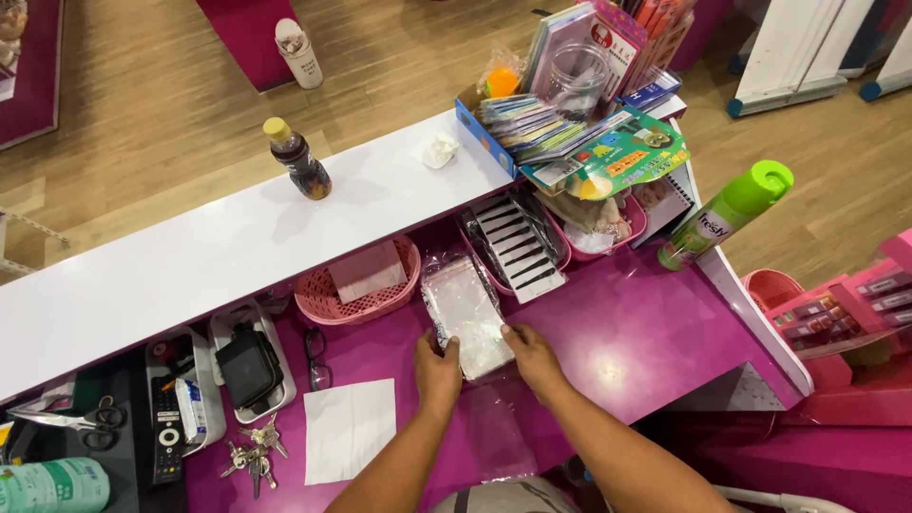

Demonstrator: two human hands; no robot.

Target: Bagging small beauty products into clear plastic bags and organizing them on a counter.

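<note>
We see a long white counter shelf point(190, 256) running above a magenta desk point(646, 332). On the desk, near its middle, lies a stack of clear plastic bags point(465, 313), and both hands rest on its near end. The left hand point(437, 366) curls its fingers over the stack's left corner; the right hand point(532, 356) presses its fingers, held together, on the right corner. Just left of the stack sits 1 pink basket point(356, 285), with a white sheet of paper point(349, 427) lying below it. A green spray can point(727, 214) lies at the right. A dark bottle point(299, 161) stands on the shelf. Keys point(252, 451) lie beside the paper.
</note>
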